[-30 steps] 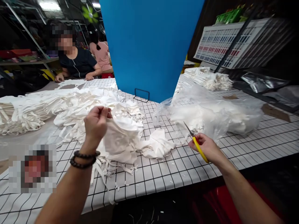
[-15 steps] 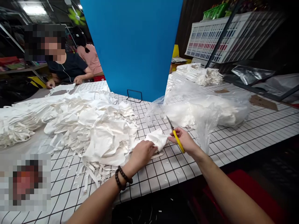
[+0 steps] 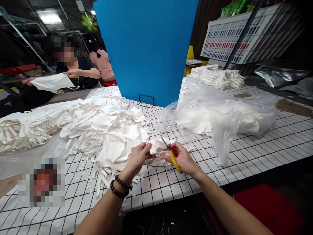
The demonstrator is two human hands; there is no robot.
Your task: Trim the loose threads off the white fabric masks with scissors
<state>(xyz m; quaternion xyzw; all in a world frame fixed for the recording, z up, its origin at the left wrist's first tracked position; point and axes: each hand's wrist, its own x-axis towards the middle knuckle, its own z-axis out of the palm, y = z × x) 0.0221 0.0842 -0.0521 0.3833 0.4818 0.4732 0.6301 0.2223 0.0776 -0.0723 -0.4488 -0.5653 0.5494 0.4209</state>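
My left hand (image 3: pixel 138 156) pinches the edge of a small white fabric piece (image 3: pixel 156 152) lying near the front of the gridded table (image 3: pixel 171 186). My right hand (image 3: pixel 182 158) grips yellow-handled snips (image 3: pixel 171 152) and also touches that same piece, blades pointing up and left over the cloth. Both hands meet over the piece, a little above the tabletop. Just to the left lies a big heap of white fabric pieces with straps (image 3: pixel 102 130).
A clear plastic bag of white pieces (image 3: pixel 220 116) sits to the right. A blue board (image 3: pixel 146 49) stands upright behind. More white stacks lie at far left (image 3: pixel 22 130) and back right (image 3: pixel 217 76). A person across the table holds up a white piece (image 3: pixel 52 82).
My left hand let go of the large bunch, came down to the small piece, and my right hand with the snips moved in to join it. The person opposite lifted a white piece.
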